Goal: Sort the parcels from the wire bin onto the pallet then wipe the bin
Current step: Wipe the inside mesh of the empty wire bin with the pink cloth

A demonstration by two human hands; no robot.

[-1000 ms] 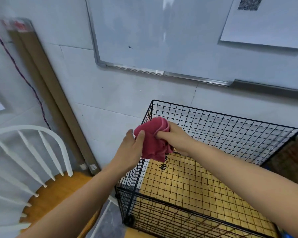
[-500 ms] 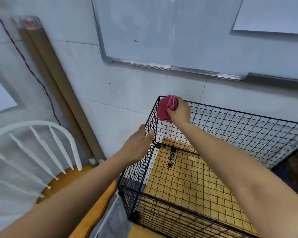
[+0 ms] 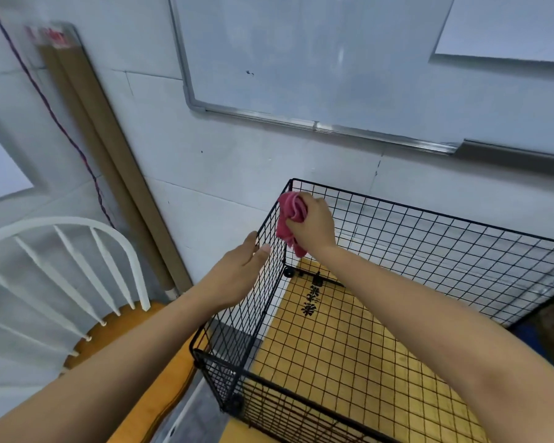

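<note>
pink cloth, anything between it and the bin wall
Nothing visible: the right hand holds the pink cloth against the left wall of the wire bin, near its far corner. The left hand rests on that wall's outside.

two bare arms are all that shows of the person. the left forearm (image 3: 125,362) enters from 7 o'clock and the right forearm (image 3: 429,314) from 4 o'clock, both uncovered from the frame edge to the wrist. each looks broad near the lens and tapers to a narrow wrist. the left hand (image 3: 237,276) shows its back and a short, pale thumbnail (image 3: 265,249). the right hand (image 3: 312,223) shows its back and knuckles.
</note>
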